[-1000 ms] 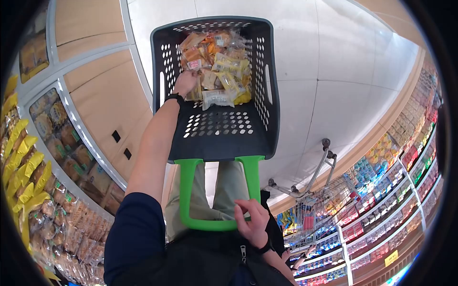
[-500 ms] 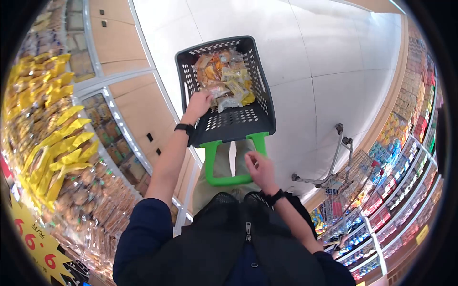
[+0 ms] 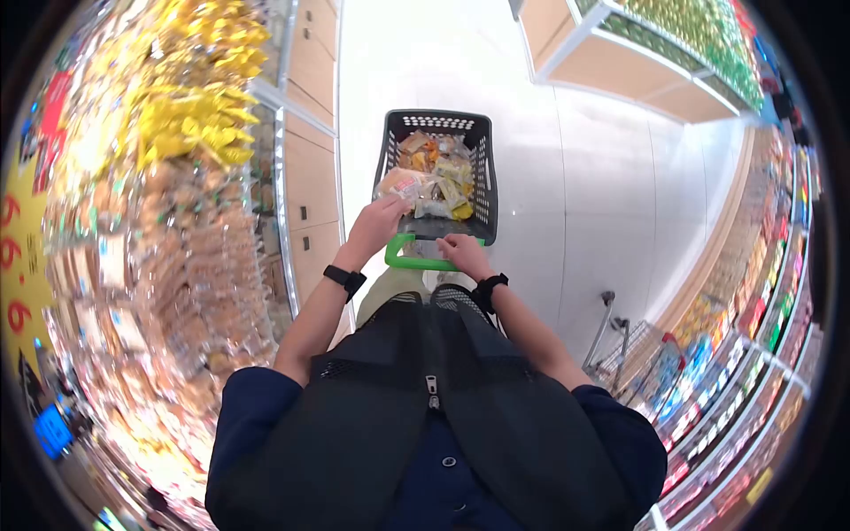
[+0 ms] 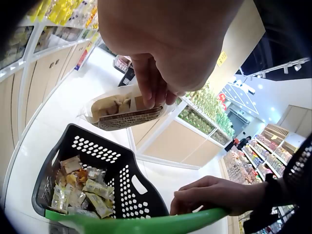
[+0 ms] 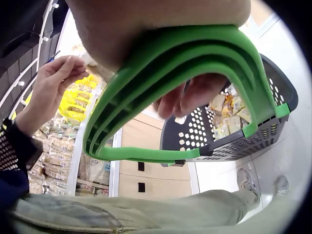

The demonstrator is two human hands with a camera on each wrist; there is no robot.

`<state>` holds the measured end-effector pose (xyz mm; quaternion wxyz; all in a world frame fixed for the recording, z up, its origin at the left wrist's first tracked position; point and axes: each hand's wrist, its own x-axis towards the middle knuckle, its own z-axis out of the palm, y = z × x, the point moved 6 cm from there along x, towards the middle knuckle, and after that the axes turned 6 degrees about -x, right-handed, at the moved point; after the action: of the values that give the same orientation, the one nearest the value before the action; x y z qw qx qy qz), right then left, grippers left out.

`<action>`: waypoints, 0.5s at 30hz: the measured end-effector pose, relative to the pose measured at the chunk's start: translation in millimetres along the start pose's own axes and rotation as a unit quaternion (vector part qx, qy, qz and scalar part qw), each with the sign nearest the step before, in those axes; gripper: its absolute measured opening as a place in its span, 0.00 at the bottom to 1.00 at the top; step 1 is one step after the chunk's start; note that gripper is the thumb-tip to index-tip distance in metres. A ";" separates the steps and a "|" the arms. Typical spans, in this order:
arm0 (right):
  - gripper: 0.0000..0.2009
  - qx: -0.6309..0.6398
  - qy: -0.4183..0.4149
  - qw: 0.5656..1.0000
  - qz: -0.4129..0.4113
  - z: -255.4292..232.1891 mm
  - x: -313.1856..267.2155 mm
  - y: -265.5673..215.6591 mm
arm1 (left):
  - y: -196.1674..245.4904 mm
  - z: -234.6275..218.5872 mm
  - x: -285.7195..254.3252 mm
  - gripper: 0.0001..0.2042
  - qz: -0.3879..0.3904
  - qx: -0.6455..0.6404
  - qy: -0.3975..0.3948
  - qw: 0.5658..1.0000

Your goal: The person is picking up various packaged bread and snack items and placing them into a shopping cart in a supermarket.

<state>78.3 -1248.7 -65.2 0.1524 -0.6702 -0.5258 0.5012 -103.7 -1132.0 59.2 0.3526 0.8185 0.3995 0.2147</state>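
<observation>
In my left hand (image 3: 377, 228), fingers and thumb pinch the edge of a packaged bread (image 4: 111, 108) in a clear wrapper with a printed label. It hangs above the near left part of a dark shopping basket (image 3: 482, 168), overlapping it in the head view. My right hand (image 3: 467, 254) grips the basket's green handle (image 5: 105, 122), fingers curled under it in the right wrist view. Inside the basket lies a pile of small wrapped snacks (image 4: 100, 195), several in yellow wrappers, toward its far end.
Shelves of bagged baked goods (image 3: 177, 239) and yellow packets (image 3: 199, 115) line my left side above wooden cabinets (image 3: 312, 181). A metal shopping cart (image 3: 611, 341) stands at the right, beside stocked shelves (image 3: 717, 389). Another display stand (image 3: 620, 66) is ahead across the pale floor.
My left hand has come up out of the basket holding the packaged bread. The right hand now grips the green handle. The head view has shifted, showing more of the left shelves.
</observation>
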 end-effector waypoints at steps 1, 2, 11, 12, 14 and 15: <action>0.19 -0.013 -0.084 0.996 -0.029 6.0 -5.0 -1.0 | 17.1 -0.9 -16.6 0.05 0.002 0.003 0.016 1.000; 0.21 -0.049 -0.155 0.986 -0.043 9.8 -7.4 1.1 | 30.9 -0.8 -31.3 0.06 -0.001 0.006 0.020 1.000; 0.27 0.097 -0.162 0.978 -0.090 -17.0 -35.1 10.9 | 110.4 39.7 -133.4 0.09 0.010 0.100 0.060 0.993; 0.27 0.121 -0.153 0.975 -0.105 -23.5 -39.3 2.0 | 111.3 44.4 -138.0 0.10 0.004 0.097 0.065 0.993; 0.29 0.129 -0.151 0.971 -0.130 -25.1 -43.7 -5.9 | 117.8 50.6 -143.6 0.10 0.008 0.102 0.077 0.992; 0.29 0.126 -0.154 0.971 -0.131 -25.3 -50.7 -10.7 | 124.1 51.8 -145.1 0.10 0.005 0.102 0.081 0.991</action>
<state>96.2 -1279.8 -20.0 0.2171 -0.4853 -0.5589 0.6364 -94.0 -1323.6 107.9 0.2323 0.8321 0.4425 0.2404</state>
